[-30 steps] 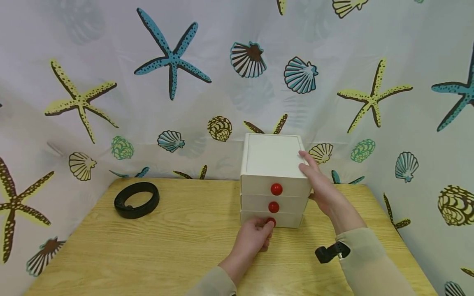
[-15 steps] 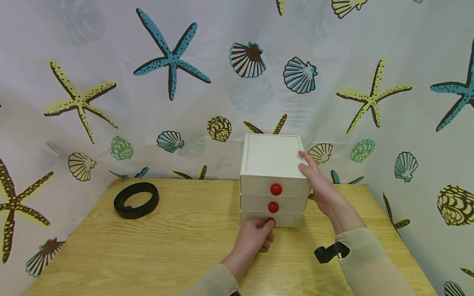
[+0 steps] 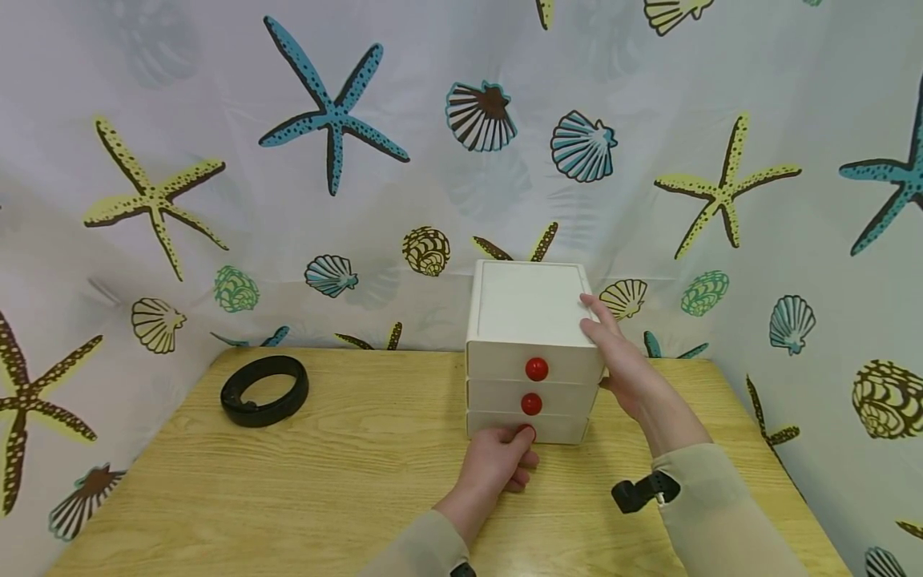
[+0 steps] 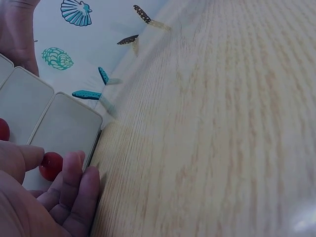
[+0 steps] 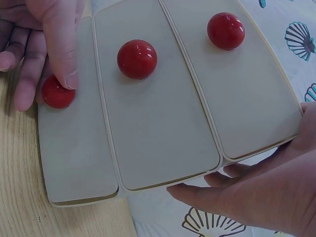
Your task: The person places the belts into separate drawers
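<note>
A white three-drawer box (image 3: 534, 300) stands at the back of the wooden table, its drawers pushed in. Each drawer front bears a round red knob. My left hand (image 3: 492, 465) pinches the lowest knob (image 5: 57, 98), the thumb pressed on it from above; the left wrist view has the same knob (image 4: 51, 167) between thumb and fingers. The middle knob (image 5: 137, 59) and the top knob (image 5: 226, 31) are untouched. My right hand (image 3: 634, 373) rests against the box's right side, with two fingertips on the top edge and extended fingers along the side. Its palm is partly hidden.
A black ring-shaped object (image 3: 264, 390) lies on the table (image 3: 346, 481) at the back left. Behind the table and at both sides hangs a white curtain (image 3: 404, 184) printed with starfish and shells. A small black device (image 3: 645, 490) is strapped at the right wrist.
The left hand has shifted very slightly at the lowest knob, its lower fingers showing a little further right. The right hand and the box look unmoved.
</note>
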